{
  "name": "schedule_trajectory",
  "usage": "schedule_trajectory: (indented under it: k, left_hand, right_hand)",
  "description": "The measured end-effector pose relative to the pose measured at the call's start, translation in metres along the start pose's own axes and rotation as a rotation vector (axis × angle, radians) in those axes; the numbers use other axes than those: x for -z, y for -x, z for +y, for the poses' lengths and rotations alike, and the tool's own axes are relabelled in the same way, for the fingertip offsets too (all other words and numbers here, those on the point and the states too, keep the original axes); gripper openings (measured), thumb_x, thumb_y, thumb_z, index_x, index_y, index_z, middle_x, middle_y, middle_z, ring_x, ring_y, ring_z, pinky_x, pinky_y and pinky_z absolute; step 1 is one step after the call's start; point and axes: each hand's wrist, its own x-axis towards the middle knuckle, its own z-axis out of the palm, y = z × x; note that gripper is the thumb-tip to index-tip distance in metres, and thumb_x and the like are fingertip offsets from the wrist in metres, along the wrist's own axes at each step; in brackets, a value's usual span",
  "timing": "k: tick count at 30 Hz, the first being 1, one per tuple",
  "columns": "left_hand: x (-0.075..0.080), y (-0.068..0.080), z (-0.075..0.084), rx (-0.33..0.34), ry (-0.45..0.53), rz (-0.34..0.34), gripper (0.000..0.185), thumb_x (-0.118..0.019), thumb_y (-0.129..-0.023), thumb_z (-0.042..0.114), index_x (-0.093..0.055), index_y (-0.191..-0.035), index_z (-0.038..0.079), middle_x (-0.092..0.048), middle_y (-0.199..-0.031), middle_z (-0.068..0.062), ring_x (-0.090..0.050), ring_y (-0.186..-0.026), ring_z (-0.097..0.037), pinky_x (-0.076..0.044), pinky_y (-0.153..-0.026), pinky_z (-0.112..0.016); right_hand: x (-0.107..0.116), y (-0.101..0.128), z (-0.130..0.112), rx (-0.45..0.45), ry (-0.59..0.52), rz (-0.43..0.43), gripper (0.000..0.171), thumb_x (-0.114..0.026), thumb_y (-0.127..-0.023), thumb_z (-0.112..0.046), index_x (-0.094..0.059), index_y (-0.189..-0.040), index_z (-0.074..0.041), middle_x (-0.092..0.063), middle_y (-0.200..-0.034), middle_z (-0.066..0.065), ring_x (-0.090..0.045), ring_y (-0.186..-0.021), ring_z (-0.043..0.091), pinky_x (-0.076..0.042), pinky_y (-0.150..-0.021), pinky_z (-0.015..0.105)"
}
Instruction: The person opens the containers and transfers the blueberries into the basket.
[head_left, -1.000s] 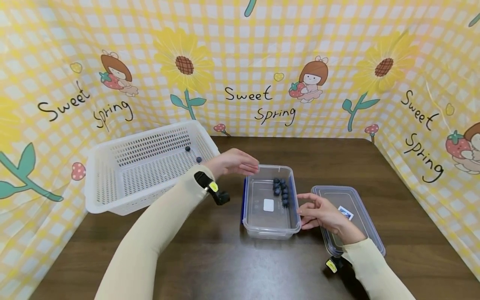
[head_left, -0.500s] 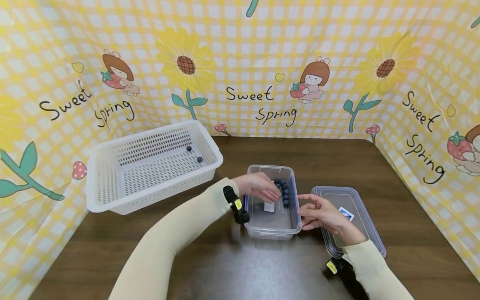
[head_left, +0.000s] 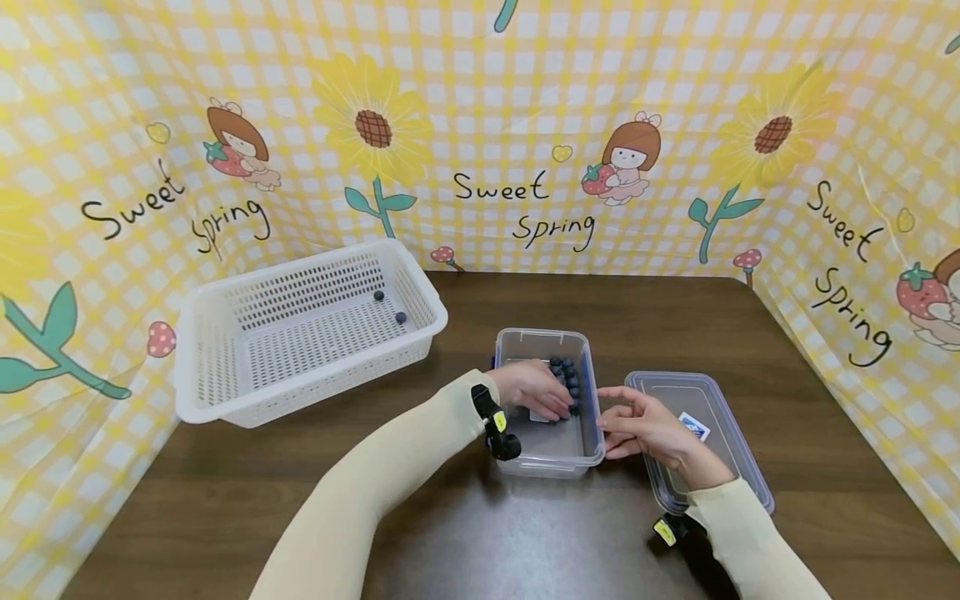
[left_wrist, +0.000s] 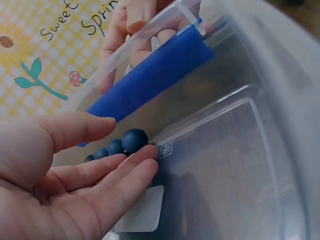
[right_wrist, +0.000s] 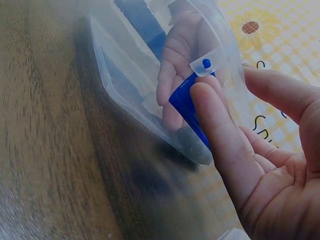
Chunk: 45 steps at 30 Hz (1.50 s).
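The clear plastic container (head_left: 546,408) stands near the middle of the brown wooden table (head_left: 450,533), and a short row of blueberries (head_left: 570,385) lies inside it along its right wall. The left hand (head_left: 534,388) is down inside the container, fingers (left_wrist: 122,172) straight and together, their tips touching the nearest berry (left_wrist: 134,140); nothing is pinched. The right hand (head_left: 637,425) is relaxed and spread, fingertips (right_wrist: 212,107) resting on the outside of the container's right wall at the blue latch (right_wrist: 192,107). Judgement: the berries are light, round, smooth-skinned, prone to roll and easily bruised; each is best taken by a soft pinch across its middle. The container looks thin, light and liable to slide, so bracing its wall is sound. Just right of the container lies its lid (head_left: 701,433); to its left and further back stands a white perforated basket (head_left: 225,333) holding two berries (head_left: 390,307). A yellow checked backdrop (head_left: 525,125) encloses the table.
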Motion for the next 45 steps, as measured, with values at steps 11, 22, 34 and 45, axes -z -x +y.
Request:
schedule_trajectory:
  k: [11, 22, 34, 45]
  left_hand:
    - [-0.014, -0.005, -0.004, -0.018, 0.034, -0.059, 0.016, -0.064, -0.091, -0.01, -0.066, -0.105, -0.018, -0.071, -0.086, -0.021, -0.07, -0.08, -0.024, -0.061, -0.082, -0.037]
    - [-0.009, -0.003, 0.001, -0.066, -0.005, -0.076, 0.021, -0.063, -0.093, -0.009, -0.064, -0.111, -0.019, -0.071, -0.089, -0.021, -0.07, -0.08, -0.022, -0.061, -0.082, -0.036]
    - [0.044, 0.029, 0.049, -0.173, 0.063, 0.023, 0.032, -0.059, -0.094, -0.011, -0.055, -0.125, -0.019, -0.067, -0.111, -0.031, -0.07, -0.099, -0.033, -0.049, -0.102, -0.048]
    - [0.135, 0.079, 0.065, -0.343, 0.169, 0.216, 0.032, -0.053, -0.098, -0.011, -0.051, -0.128, -0.02, -0.069, -0.107, -0.026, -0.071, -0.087, -0.022, -0.053, -0.099, -0.043]
  right_hand:
    - [0.0, 0.001, 0.0, -0.008, 0.01, 0.016, 0.055, -0.056, -0.098, 0.004, -0.024, -0.142, 0.011, -0.068, -0.094, 0.008, -0.071, -0.072, 0.018, -0.063, -0.069, 0.036]
    - [-0.001, 0.002, 0.0, -0.005, 0.005, 0.017, 0.055, -0.057, -0.097, 0.004, -0.025, -0.142, 0.01, -0.068, -0.094, 0.007, -0.071, -0.072, 0.018, -0.063, -0.068, 0.036]
    - [-0.002, 0.003, 0.0, 0.015, -0.012, 0.003, 0.054, -0.056, -0.097, 0.005, -0.025, -0.141, 0.011, -0.068, -0.094, 0.006, -0.071, -0.073, 0.018, -0.063, -0.068, 0.034]
    - [-0.002, -0.001, 0.001, 0.009, -0.006, -0.003, 0.052, -0.056, -0.097, 0.007, -0.029, -0.141, 0.007, -0.068, -0.093, 0.005, -0.071, -0.073, 0.019, -0.063, -0.067, 0.035]
